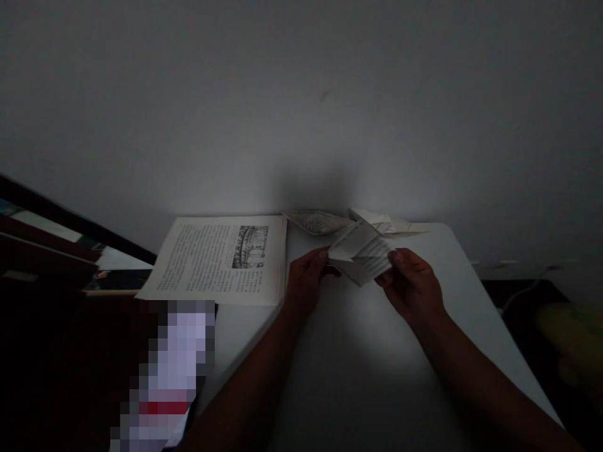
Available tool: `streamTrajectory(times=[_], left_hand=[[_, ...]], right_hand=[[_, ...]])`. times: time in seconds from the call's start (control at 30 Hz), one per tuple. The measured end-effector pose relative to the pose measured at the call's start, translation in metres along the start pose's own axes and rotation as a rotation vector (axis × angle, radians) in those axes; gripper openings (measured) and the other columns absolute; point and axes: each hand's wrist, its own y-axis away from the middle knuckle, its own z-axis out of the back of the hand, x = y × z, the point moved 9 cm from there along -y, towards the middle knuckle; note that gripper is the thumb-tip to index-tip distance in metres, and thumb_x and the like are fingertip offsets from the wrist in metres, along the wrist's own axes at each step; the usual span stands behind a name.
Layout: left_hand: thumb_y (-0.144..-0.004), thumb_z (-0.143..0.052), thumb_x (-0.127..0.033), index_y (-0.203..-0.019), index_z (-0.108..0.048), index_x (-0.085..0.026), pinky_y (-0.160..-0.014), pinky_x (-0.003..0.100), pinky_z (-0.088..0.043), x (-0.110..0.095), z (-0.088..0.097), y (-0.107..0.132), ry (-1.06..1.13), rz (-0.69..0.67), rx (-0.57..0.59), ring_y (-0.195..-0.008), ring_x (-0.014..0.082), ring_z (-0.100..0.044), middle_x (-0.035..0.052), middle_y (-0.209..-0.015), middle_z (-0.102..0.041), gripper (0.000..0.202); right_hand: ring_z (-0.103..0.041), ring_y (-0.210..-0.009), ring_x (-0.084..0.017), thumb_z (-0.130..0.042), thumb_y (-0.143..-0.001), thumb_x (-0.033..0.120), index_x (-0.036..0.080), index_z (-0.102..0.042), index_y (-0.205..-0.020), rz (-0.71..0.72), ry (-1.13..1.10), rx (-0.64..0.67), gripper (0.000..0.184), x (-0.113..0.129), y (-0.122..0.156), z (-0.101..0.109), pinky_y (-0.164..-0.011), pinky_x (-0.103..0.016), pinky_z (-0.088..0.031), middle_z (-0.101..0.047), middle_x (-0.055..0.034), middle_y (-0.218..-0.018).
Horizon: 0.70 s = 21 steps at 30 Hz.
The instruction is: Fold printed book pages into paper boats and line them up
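Observation:
Both my hands hold a folded piece of printed paper [360, 252] just above the white table [358, 358]. My left hand [306, 282] pinches its left edge with fingers closed. On the right edge, my right hand [413, 284] grips with the thumb on top. Behind the paper, near the wall, lie two other folded paper shapes [316, 221] [382, 221].
An open book [221, 257] with text and a picture lies at the table's left rear. A grey wall [301, 100] rises right behind the table. Dark furniture [47, 251] stands at the left, and a pixelated patch [174, 370] sits at the lower left. The room is dim.

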Motion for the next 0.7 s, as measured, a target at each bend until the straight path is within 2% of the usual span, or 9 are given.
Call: streamTrajectory(times=[0.13, 0.27, 0.43, 0.57, 0.7], left_hand=[[-0.081, -0.059, -0.04, -0.082, -0.071, -0.011, -0.057, 0.025, -0.046, -0.003, -0.008, 0.003, -0.226, 0.016, 0.082, -0.055, 0.0121, -0.057, 0.0048, -0.065, -0.067, 0.032], [-0.078, -0.064, -0.04, -0.067, -0.069, -0.012, -0.05, 0.022, -0.041, 0.001, -0.022, 0.01, -0.448, 0.113, 0.231, -0.047, 0.01, -0.052, 0.0033, -0.056, -0.064, 0.03], [-0.071, -0.072, -0.037, -0.062, -0.067, -0.013, -0.045, 0.019, -0.036, 0.007, -0.028, 0.016, -0.519, 0.195, 0.323, -0.043, 0.007, -0.048, 0.0005, -0.053, -0.062, 0.026], [-0.07, -0.073, -0.035, -0.059, -0.062, -0.012, -0.045, 0.02, -0.039, 0.01, -0.018, 0.01, -0.404, 0.245, 0.231, -0.042, 0.0086, -0.052, -0.0003, -0.049, -0.06, 0.028], [-0.069, -0.074, -0.037, -0.066, -0.06, -0.012, -0.045, 0.022, -0.042, 0.009, -0.004, 0.002, -0.112, 0.202, 0.072, -0.044, 0.01, -0.055, 0.0003, -0.056, -0.061, 0.029]], right_hand=[[-0.047, -0.044, -0.009, -0.069, -0.078, 0.033, 0.021, -0.061, -0.071, -0.026, -0.026, -0.054, 0.017, -0.001, -0.001, 0.008, -0.045, -0.024, -0.04, -0.051, 0.005, -0.049], [-0.059, -0.051, -0.015, -0.068, -0.078, 0.033, 0.022, -0.061, -0.073, -0.038, -0.013, -0.141, 0.014, 0.0, -0.001, 0.017, -0.049, -0.029, -0.047, -0.065, 0.0009, -0.065], [-0.066, -0.061, -0.021, -0.064, -0.081, 0.037, 0.021, -0.061, -0.076, -0.048, 0.05, -0.137, 0.016, -0.002, -0.001, 0.018, -0.056, -0.034, -0.051, -0.068, -0.0015, -0.066], [-0.06, -0.053, -0.017, -0.06, -0.083, 0.042, 0.021, -0.063, -0.078, -0.045, 0.016, -0.092, 0.022, -0.001, -0.003, 0.01, -0.05, -0.031, -0.048, -0.062, -0.0005, -0.06], [-0.05, -0.046, -0.012, -0.061, -0.081, 0.046, 0.02, -0.064, -0.073, 0.025, 0.032, 0.033, 0.027, 0.003, -0.001, -0.003, -0.047, -0.027, -0.042, -0.054, 0.0023, -0.054]])
